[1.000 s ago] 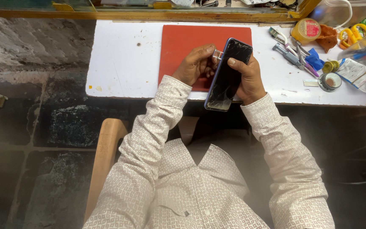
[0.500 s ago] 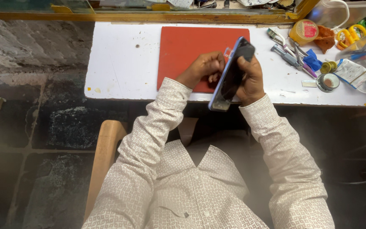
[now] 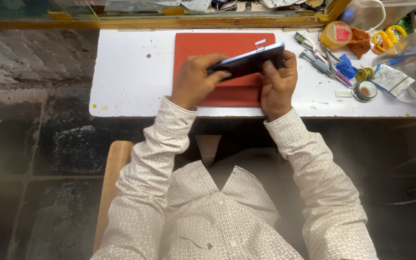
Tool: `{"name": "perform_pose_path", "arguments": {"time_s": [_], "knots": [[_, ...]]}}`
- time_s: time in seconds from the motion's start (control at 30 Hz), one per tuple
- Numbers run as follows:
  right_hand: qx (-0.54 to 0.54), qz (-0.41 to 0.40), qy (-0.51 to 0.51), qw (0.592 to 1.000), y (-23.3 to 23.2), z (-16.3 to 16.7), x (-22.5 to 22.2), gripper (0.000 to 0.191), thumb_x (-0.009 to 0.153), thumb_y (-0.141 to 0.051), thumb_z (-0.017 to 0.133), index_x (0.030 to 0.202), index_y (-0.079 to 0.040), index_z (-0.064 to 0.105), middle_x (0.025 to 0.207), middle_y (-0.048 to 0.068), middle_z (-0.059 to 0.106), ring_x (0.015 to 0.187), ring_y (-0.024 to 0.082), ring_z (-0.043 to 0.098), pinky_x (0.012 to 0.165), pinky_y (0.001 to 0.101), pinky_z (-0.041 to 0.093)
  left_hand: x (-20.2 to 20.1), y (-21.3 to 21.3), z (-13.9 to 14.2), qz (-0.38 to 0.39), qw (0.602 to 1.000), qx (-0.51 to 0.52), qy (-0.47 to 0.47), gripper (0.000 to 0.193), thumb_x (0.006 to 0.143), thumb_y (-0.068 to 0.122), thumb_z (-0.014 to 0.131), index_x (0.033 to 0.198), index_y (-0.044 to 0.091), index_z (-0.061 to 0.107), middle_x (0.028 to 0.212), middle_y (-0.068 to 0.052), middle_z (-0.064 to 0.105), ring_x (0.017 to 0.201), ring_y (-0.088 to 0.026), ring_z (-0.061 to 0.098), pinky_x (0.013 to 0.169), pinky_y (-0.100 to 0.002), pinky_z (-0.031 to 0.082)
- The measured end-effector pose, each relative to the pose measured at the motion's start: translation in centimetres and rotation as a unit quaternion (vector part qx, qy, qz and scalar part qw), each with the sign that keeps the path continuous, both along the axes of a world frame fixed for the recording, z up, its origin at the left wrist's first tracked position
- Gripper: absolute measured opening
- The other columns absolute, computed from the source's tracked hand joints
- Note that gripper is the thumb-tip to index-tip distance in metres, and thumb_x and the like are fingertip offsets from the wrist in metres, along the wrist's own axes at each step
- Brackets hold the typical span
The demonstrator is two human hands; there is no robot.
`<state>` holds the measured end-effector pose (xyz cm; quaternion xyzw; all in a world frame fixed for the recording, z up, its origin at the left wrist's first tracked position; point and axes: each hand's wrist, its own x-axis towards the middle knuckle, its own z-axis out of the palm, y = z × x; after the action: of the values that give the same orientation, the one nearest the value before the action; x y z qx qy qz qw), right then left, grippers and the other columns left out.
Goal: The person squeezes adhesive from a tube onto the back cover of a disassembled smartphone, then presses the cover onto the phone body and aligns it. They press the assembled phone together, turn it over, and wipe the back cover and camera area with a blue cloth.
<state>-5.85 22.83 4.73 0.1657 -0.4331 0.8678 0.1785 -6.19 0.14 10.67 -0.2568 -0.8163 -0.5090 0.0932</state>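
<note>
Phone: slim dark rectangular smartphone (image 3: 246, 63) held edge-on above red mat (image 3: 203, 43). We see left hand (image 3: 196, 79) fingers, right hand (image 3: 278, 82) fingers pinching ends. We judge it light, stiff, slick, fragile; grip edges.

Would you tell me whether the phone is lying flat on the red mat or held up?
Held up: both hands, left hand and right hand, grip the phone edge-on above the red mat.

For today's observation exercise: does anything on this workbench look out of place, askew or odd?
Mostly no. The phone is held edge-up in both hands above the red mat, with a small metal clip sticking from its top edge. Tools lie jumbled at the right of the white table.
</note>
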Motion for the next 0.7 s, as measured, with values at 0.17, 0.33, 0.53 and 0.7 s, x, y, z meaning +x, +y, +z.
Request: {"name": "perform_pose_path", "arguments": {"time_s": [0.17,0.33,0.53,0.7], "knots": [[0.208,-0.063,0.018,0.976,-0.4,0.1,1.1,0.037,0.098,0.016,0.067,0.126,-0.004,0.052,0.12,0.008,0.063,0.11,0.014,0.064,0.098,0.0285,0.057,-0.5,-1.9,-0.5,0.041,0.99,-0.053,0.126,0.019,0.082,0.006,0.084,0.101,0.007,0.081,0.088,-0.008,0.081,0.073,-0.019,0.066,0.067,-0.033,0.055],[0.308,-0.056,0.005,0.95,-0.1,1.1,1.5,0.041,0.093,0.014,0.065,0.126,-0.004,0.048,0.115,0.008,0.061,0.106,0.014,0.064,0.096,0.0288,0.057,0.2,-1.4,-2.8,-0.007,0.993,0.091,0.077,0.024,0.081,-0.002,0.082,0.104,0.004,0.078,0.095,-0.01,0.077,0.085,-0.018,0.073,0.075,-0.028,0.062],[0.183,0.027,0.06,0.981,0.6,1.5,2.6,0.039,0.098,-0.024,0.069,0.126,-0.004,0.049,0.118,0.014,0.065,0.117,0.022,0.062,0.114,0.0371,0.049,0.9,-1.2,-3.7,-0.01,0.992,0.096,0.081,0.024,0.083,-0.004,0.082,0.106,0.003,0.076,0.1,-0.009,0.077,0.091,-0.019,0.076,0.081,-0.029,0.064],[0.184,0.024,0.044,0.982,0.6,1.4,2.0,0.04,0.103,-0.038,0.065,0.121,-0.004,0.053,0.112,0.012,0.066,0.111,0.02,0.063,0.109,0.0353,0.049,0.8,-1.1,-3.5,-0.029,0.99,0.1,0.092,0.024,0.083,-0.004,0.083,0.104,0.003,0.075,0.102,-0.009,0.077,0.093,-0.02,0.076,0.084,-0.03,0.065]]}}
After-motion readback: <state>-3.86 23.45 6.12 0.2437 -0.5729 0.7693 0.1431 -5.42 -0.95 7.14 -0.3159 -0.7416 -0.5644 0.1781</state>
